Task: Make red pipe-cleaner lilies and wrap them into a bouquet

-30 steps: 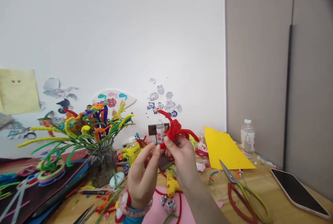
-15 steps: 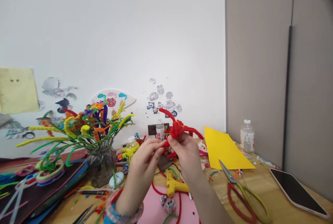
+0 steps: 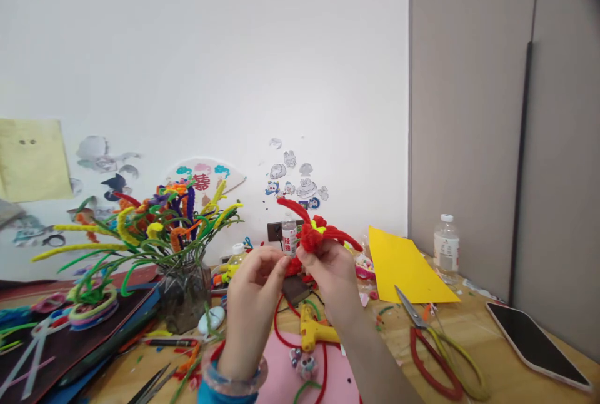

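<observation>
A red pipe-cleaner flower [image 3: 311, 237] with a yellow centre and long red strands is pinched in my right hand [image 3: 338, 276], raised above the table. My left hand [image 3: 255, 294] is just left of the flower, thumb and forefinger drawn together near its lower edge. Whatever those left fingertips hold, if anything, is too small to make out. Below the hands, a yellow glue gun [image 3: 312, 329] lies on a pink sheet [image 3: 281, 369], among red pipe cleaners and a small beaded trinket [image 3: 307, 366].
At the left, a glass vase [image 3: 184, 301] holds many colourful pipe-cleaner stems. Scissors [image 3: 429, 335], a yellow sheet [image 3: 403, 266], a phone [image 3: 537, 343] and a bottle [image 3: 446, 251] are at the right. Another bottle [image 3: 289, 235] stands behind the hands. Black-tipped tweezers or scissors [image 3: 150, 385] lie front left.
The flower has turned and shifted slightly left, so its yellow centre shows. My left fingertips have drawn a little away from it.
</observation>
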Tool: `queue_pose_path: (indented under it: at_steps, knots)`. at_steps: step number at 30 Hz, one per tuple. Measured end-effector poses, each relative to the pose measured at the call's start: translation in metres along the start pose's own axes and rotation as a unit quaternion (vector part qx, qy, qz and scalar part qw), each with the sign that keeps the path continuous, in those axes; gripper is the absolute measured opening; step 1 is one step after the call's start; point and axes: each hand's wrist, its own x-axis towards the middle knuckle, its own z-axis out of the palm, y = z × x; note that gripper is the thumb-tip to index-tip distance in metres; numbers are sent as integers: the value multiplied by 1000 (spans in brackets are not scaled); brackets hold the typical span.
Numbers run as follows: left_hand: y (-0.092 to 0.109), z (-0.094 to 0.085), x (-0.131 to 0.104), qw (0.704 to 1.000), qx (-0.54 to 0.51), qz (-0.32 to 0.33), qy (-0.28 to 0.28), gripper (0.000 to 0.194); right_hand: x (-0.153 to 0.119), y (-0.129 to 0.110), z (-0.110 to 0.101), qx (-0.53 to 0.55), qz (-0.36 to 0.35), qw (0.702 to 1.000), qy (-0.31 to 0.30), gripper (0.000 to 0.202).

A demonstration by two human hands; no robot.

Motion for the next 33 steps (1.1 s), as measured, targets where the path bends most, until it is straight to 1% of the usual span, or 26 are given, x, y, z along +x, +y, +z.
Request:
queue_pose_path:
  at_steps: [2, 4, 6, 8, 10, 14, 16, 20, 25, 27, 30, 32, 33]
  knots:
    - [-3, 2, -3, 992, 70, 97, 39, 13, 0, 2, 1, 0, 2, 1000, 29, 17]
    - [-5, 4, -6, 980, 120, 153, 41, 16, 0, 3, 0, -6, 1, 998, 56, 18]
    - [-6, 6, -7, 975, 141, 170, 18, 16, 0, 3, -1, -9, -4, 997, 72, 18]
    - [-6, 7, -7, 974, 146, 171, 1, 11, 1, 3, -2, -7, -6, 997, 74, 17]
    - [-6, 8, -8, 972, 156, 175, -3, 8, 1, 2, -1, -6, -3, 998, 65, 15]
    - [-2, 8, -7, 960, 200, 196, -13, 11, 1, -1, -1, -19, -14, 999, 43, 16]
    - [0, 7, -7, 959, 212, 185, -38, 14, 1, -2, -2, -25, -19, 999, 32, 17]
    - [-1, 4, -5, 964, 218, 123, -91, 19, 2, -1, -4, -19, -21, 1000, 7, 18]
    - [-2, -3, -2, 964, 230, 76, -110, 24, 1, 1, -5, -32, -31, 999, -17, 17]
    - [0, -5, -1, 971, 193, 56, -129, 24, 0, -1, -6, -30, -29, 999, -35, 18]
    - [4, -8, 2, 981, 77, 14, -176, 25, -1, -3, -9, -34, -29, 996, -72, 16]
    - [4, -8, 4, 978, 5, -15, -207, 24, 0, -3, -11, -35, -32, 995, -85, 14]
    - [2, -7, 5, 975, -13, -24, -220, 24, 0, -2, -11, -31, -32, 995, -86, 13]
